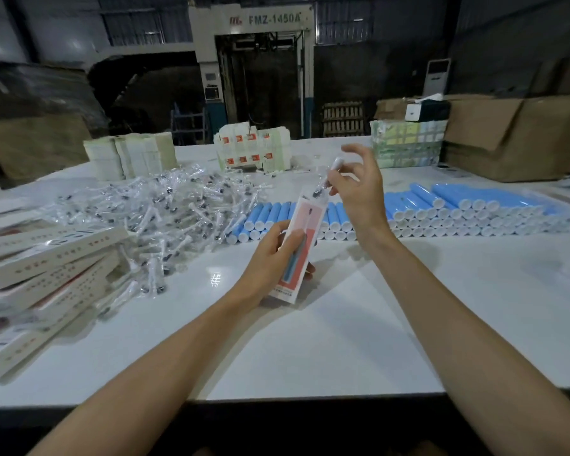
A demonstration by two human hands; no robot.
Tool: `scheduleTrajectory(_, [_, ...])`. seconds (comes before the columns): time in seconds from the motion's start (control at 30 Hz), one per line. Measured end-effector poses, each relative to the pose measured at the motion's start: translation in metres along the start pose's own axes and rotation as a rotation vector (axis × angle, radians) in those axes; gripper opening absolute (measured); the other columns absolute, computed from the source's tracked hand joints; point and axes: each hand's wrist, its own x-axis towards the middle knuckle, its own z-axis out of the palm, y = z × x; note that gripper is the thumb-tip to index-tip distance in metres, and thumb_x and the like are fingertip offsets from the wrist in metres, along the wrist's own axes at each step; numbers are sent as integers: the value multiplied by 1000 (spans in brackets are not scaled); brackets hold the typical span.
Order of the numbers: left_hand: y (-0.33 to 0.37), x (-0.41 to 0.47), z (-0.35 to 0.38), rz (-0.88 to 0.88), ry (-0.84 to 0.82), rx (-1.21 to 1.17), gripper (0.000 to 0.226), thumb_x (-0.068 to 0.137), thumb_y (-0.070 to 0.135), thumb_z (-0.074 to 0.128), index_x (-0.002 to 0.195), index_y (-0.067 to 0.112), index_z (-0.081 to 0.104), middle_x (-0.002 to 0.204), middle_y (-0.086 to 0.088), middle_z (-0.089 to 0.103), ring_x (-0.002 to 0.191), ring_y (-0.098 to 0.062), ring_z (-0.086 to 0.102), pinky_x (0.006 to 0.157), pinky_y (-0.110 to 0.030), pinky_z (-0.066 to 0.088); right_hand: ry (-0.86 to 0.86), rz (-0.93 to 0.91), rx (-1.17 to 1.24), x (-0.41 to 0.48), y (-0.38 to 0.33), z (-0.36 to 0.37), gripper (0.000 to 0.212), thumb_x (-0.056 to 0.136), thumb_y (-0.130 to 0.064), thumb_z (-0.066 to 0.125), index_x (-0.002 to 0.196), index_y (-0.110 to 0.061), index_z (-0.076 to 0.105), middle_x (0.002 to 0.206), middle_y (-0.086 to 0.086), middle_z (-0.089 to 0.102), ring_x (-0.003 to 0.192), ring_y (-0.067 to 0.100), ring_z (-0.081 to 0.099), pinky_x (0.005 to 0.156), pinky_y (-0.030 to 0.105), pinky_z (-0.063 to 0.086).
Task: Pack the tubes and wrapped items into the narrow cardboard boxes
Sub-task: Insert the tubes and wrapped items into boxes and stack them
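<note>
Poking into the open top of the narrow box (pixel 305 238), a wrapped item (pixel 330 172) is pinched between thumb and fingertip of the right grip (pixel 357 189), its other fingers spread. The left grip (pixel 267 255) curls round the box's lower half, holding it tilted above the counter (pixel 343 324). Likely trouble: the loose wrapper could snag on the box lip and crumple, or the light pinch could slip. Beyond the grips lie rows of blue tubes (pixel 441 205); left of them, a heap of wrapped pieces (pixel 165 205).

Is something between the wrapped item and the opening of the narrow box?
Nothing visible. The right hand pinches the clear-wrapped white item at the open top of the narrow pink cardboard box held by the left hand.
</note>
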Motion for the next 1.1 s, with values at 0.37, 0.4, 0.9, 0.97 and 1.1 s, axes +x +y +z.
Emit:
scheduleTrajectory(0.37, [2, 20, -1, 23, -23, 80, 38, 110, 46, 57, 143, 27, 53, 118, -7, 75, 82, -30, 82, 68, -33, 65, 2, 163, -69, 19, 18, -5, 28, 87, -2, 71, 107, -20, 65, 81, 6, 77, 73, 14, 72, 75, 32, 60])
scheduleTrajectory(0.4, [4, 25, 1, 25, -24, 82, 37, 110, 46, 57, 142, 28, 54, 117, -7, 75, 81, -30, 82, 69, -34, 66, -40, 167, -51, 19, 19, -5, 28, 86, -3, 73, 107, -20, 66, 81, 4, 78, 75, 14, 72, 73, 30, 60])
scheduleTrajectory(0.9, [-13, 41, 21, -35, 74, -89, 28, 110, 49, 56, 128, 28, 62, 104, -4, 81, 88, -32, 82, 73, -43, 68, -305, 5, -443, 3, 37, -2, 19, 103, -20, 65, 120, -14, 72, 123, -2, 53, 125, 15, 46, 105, 26, 39])
scheduleTrajectory(0.97, [-14, 40, 20, -47, 105, -94, 28, 109, 50, 57, 127, 29, 63, 106, -4, 81, 92, -32, 81, 82, -49, 68, -322, 22, -459, -1, 36, 1, 26, 102, -19, 67, 127, -14, 70, 129, 0, 46, 131, 18, 41, 112, 30, 37])
scheduleTrajectory(1.1, [-13, 41, 19, -61, 178, -125, 30, 108, 50, 59, 130, 30, 63, 109, -1, 81, 100, -28, 80, 97, -51, 63, -325, 87, -317, -10, 35, 1, 47, 100, -18, 69, 143, -30, 55, 137, 1, 45, 132, 16, 48, 110, 34, 48])
